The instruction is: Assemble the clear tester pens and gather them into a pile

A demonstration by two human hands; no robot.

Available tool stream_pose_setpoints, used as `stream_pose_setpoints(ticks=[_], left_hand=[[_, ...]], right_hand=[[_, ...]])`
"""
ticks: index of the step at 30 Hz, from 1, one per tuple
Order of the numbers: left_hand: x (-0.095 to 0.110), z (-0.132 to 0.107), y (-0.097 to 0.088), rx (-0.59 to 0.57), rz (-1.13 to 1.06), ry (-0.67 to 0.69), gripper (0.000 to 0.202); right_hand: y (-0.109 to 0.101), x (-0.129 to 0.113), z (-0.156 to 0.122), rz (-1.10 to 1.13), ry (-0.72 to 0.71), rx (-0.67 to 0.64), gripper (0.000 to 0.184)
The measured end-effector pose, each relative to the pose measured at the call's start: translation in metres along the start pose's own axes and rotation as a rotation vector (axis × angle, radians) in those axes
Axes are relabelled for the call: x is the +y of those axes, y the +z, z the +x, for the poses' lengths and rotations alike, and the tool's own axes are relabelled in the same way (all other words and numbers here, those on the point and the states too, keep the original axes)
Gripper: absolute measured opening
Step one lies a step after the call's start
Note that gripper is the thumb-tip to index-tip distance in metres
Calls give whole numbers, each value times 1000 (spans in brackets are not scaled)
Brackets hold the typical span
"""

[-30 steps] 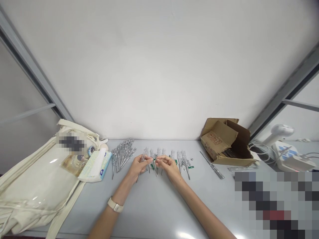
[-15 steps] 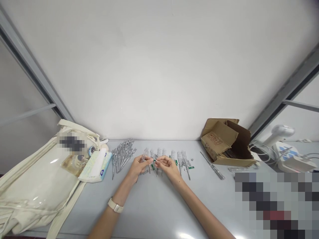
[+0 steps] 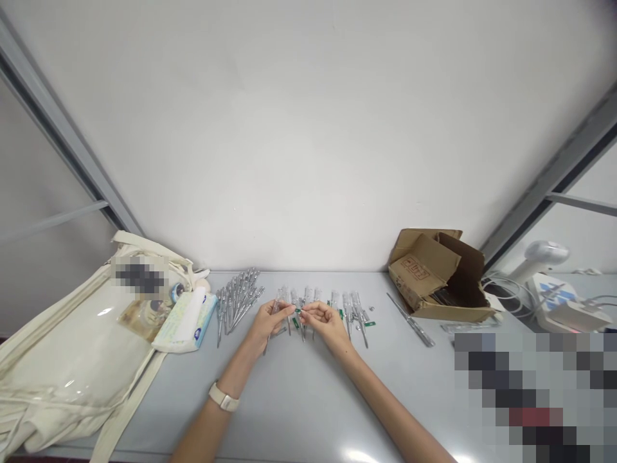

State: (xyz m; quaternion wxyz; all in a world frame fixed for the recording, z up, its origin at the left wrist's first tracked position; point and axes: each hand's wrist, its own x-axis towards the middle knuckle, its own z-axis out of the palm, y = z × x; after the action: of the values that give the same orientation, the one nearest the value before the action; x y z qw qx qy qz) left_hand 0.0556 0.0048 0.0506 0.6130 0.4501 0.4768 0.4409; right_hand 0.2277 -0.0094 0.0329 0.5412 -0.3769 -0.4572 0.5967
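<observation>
Strip (image 3: 297, 310), small and green, is showing between the fingertips of the two hands, above the table (image 3: 299, 411). Left hand (image 3: 267, 321) is closing round a clear-handled driver (image 3: 276, 307), its shaft poking out below, while thumb and finger are reaching the strip. Right hand (image 3: 326, 319) is pinching the strip from the other side. The hands are nearly meeting there.

Against a second ago, little is differing: the strip is sitting a touch further left, and the right fingertips are resting slightly lower. Other drivers (image 3: 355, 300) are lying in a row behind and beside the hands, exactly as before, with a loose strip (image 3: 369, 324) at the right. The metal bundle (image 3: 236, 299), tissues (image 3: 186, 325) and box (image 3: 419, 270) are keeping their places.
</observation>
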Motion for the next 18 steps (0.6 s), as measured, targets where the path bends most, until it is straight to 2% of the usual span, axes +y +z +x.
stream_pose_setpoints(ticks=[9, 18], left_hand=[[4, -3, -1, -58, -68, -23, 42], [4, -3, -2, -133, -158, -71, 37]], right_hand=[[4, -4, -6, -111, -77, 18, 35], [8, -10, -10, -119, -51, 56, 33]])
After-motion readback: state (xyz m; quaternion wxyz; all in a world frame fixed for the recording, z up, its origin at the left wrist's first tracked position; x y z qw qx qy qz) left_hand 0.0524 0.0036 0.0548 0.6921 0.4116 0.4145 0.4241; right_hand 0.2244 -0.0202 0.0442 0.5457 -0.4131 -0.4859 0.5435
